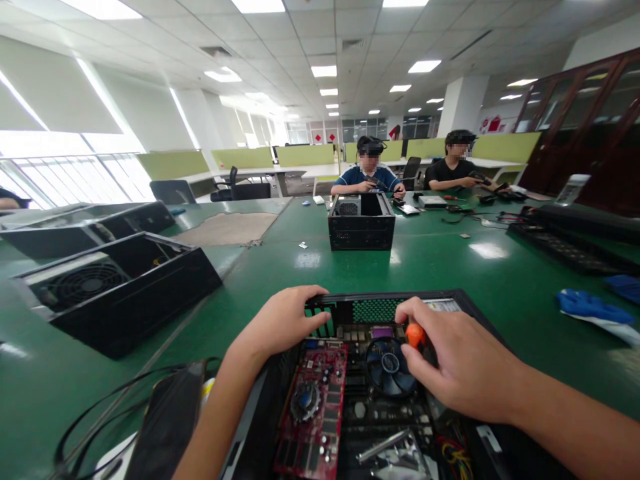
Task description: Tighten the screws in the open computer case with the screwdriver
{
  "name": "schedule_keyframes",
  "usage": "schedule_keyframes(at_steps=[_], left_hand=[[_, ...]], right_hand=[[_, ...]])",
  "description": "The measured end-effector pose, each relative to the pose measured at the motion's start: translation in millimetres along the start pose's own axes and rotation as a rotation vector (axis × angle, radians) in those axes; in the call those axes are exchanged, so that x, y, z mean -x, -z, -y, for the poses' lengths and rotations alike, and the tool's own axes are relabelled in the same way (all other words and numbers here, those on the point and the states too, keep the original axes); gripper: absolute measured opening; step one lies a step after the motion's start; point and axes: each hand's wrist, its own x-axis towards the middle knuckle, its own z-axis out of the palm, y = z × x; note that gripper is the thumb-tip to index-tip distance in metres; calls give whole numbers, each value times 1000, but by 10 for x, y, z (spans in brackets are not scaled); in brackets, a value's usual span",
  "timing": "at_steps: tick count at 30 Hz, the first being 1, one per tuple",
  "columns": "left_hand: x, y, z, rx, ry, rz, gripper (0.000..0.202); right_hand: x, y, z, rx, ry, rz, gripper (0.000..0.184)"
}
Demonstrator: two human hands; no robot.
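In front of me lies an open black computer case (460, 297), its inside facing up. My left hand (290, 323) grips the far rim, with the fingers over the edge and the thumb by the slotted part. My right hand (445, 353) is closed around a screwdriver (415, 335); only its orange handle end shows, and the shaft is hidden. That hand is just right of the round cooling fan (390, 363). A red graphics card (315, 413) sits in the case below my left hand. Nearer to me are a silver metal piece (393, 453) and coloured wires (455, 453).
Another black case (135, 300) stands at left, with more casings (90, 223) behind it. A small black case (361, 230) stands ahead. Blue gloves (595, 307) and a black panel (565, 247) lie at right. Two people (367, 170) work across the green table (280, 267).
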Motion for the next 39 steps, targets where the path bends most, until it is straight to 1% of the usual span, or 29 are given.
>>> schedule_keyframes(at_steps=[4,9,11,15,17,25,33,36,39], left_hand=[[-36,-51,16,0,-1,5,47],[-67,-107,48,-10,-6,9,49],[-63,-115,59,-9,-11,16,49],[-53,-115,72,-5,-11,8,49],[-56,-119,74,-9,-4,7,49],[-75,-153,93,-24,10,17,49],[-72,-148,88,-13,3,10,49],[-65,-138,57,-23,16,19,49],[-59,-128,46,-24,21,25,50]], right_hand=[[25,7,-49,-70,33,-46,14],[46,-8,-75,-170,85,-169,27],[33,-26,-44,-200,121,-178,28],[-6,-61,49,-248,217,-100,30],[-22,-76,76,-261,239,-56,31],[-54,-141,39,-288,197,52,33],[-58,-151,19,-311,169,116,33],[-60,-151,16,-312,170,131,34],[-59,-146,19,-318,204,140,35]])
